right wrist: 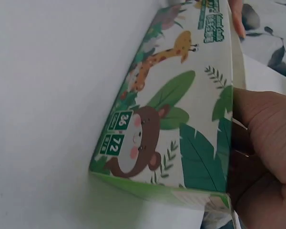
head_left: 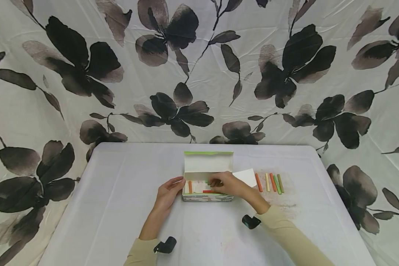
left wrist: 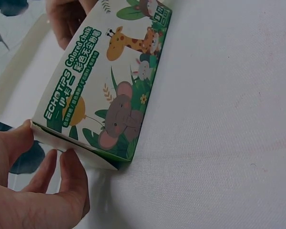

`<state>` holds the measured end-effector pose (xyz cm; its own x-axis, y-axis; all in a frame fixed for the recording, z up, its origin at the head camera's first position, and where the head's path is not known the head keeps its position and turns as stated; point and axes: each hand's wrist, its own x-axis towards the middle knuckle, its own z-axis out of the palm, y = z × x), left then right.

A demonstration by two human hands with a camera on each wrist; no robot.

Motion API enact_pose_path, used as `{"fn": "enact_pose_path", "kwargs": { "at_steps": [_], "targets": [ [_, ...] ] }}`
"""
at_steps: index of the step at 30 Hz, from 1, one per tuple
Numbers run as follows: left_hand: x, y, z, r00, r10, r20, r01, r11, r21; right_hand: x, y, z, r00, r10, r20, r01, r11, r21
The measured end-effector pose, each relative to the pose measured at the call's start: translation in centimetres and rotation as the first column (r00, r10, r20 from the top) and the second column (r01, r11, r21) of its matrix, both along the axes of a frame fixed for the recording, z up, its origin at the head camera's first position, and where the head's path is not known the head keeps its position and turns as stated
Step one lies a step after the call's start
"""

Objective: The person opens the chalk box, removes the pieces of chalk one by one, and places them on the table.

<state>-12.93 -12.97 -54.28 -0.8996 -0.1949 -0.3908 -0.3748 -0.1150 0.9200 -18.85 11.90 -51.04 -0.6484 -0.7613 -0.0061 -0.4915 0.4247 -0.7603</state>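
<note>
Left hand (head_left: pixel 167 192) steadies chalk box (head_left: pixel 207 197) end; right hand (head_left: pixel 227 184) fingers inside.

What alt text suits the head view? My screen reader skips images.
A person's right hand reaches into an open green-and-white cardboard chalk box on a white table, while the left hand touches the box's left end. Five loose coloured chalk sticks lie to its right.

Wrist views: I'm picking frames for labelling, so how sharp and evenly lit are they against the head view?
Left wrist: chalk box print is sharp, left hand soft. Right wrist: right hand dark, in shadow. Head: even light, edges bowed.
</note>
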Motion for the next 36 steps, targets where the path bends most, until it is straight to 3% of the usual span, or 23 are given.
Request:
{"fn": "enact_pose_path", "kwargs": {
  "at_steps": [8, 22, 29, 36],
  "targets": [
    [0.0, 0.2, 0.1, 1.000, -0.008, -0.006, 0.008, 1.000, 0.006, -0.3, -1.1, -0.6, 0.998, 0.041, -0.052, -0.033, 0.989, 0.146],
    [0.1, 0.3, 0.1, 1.000, -0.009, -0.003, 0.009, 1.000, 0.009, -0.6, -1.7, -0.4, 0.992, 0.103, -0.073, -0.081, 0.962, 0.259],
    [0.0, 0.2, 0.1, 1.000, -0.002, -0.005, 0.002, 1.000, -0.006, -0.9, -1.0, 0.4, 0.994, 0.102, -0.040, -0.093, 0.979, 0.180],
    [0.1, -0.1, 0.1, 1.000, 0.001, -0.006, -0.001, 1.000, 0.007, -0.7, 0.0, 1.7, 0.999, 0.032, -0.007, -0.032, 0.999, 0.032]
  ]
}}
